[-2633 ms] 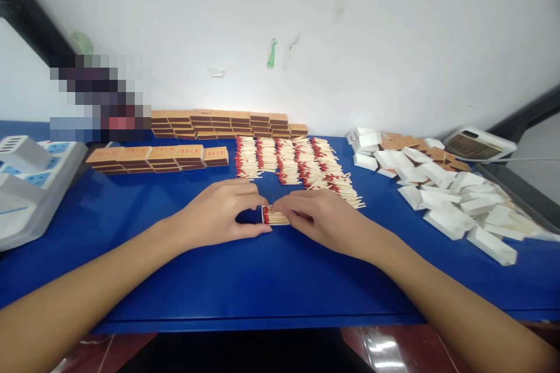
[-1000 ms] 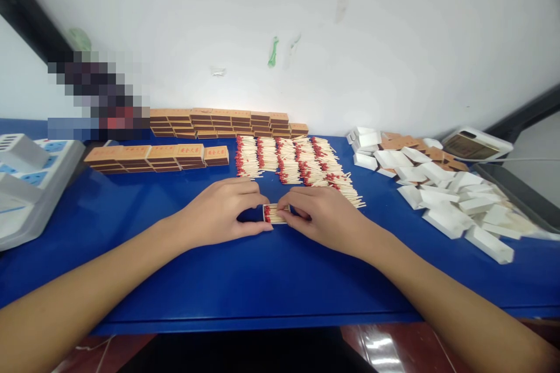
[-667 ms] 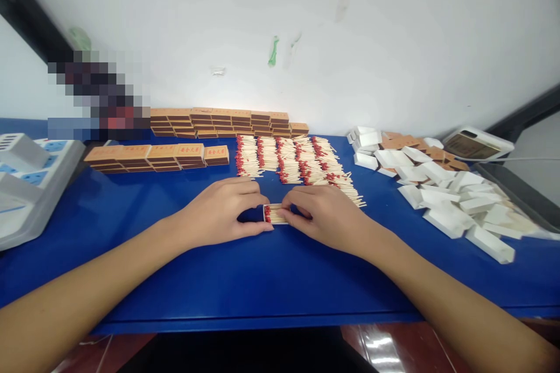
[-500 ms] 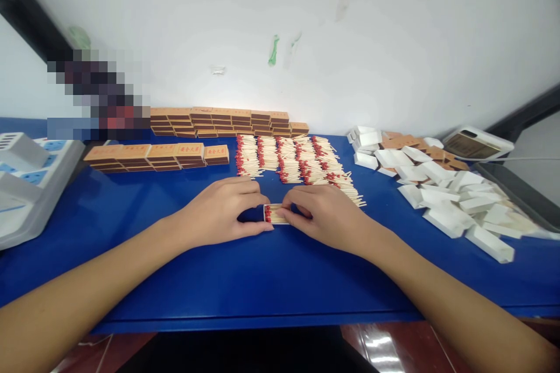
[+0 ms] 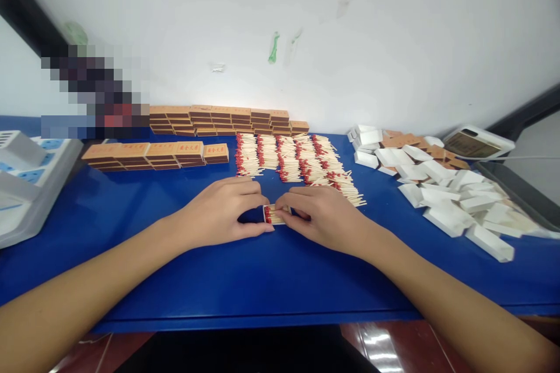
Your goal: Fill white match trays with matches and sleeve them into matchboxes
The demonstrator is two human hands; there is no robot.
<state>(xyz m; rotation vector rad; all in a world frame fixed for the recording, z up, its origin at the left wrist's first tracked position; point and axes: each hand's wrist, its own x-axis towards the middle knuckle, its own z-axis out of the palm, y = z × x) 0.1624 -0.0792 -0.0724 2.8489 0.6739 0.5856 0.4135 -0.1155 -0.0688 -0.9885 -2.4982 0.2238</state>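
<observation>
Centrally on the blue table (image 5: 131,227), just in front of the rows of loose matches (image 5: 297,160), the left hand (image 5: 219,213) and right hand (image 5: 328,218) pinch a small match-filled tray (image 5: 273,214) from opposite ends, seemingly to hold it flat and its sticks level.

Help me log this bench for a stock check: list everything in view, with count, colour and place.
match tray: one, white, red-tipped matches inside, table centre
loose matches: many, pale sticks with red heads, in rows behind the hands
matchboxes: many, orange-brown, stacked along the wall and in a nearer row at left
white box pieces: many, heaped at right
flat sleeves: a few, orange-brown, behind that heap
power strip: one, white with blue sockets, left edge
flat device: one, white, far right
table: one, blue
left hand: bare, pinching the tray's left end
right hand: bare, fingers on the tray's right end
</observation>
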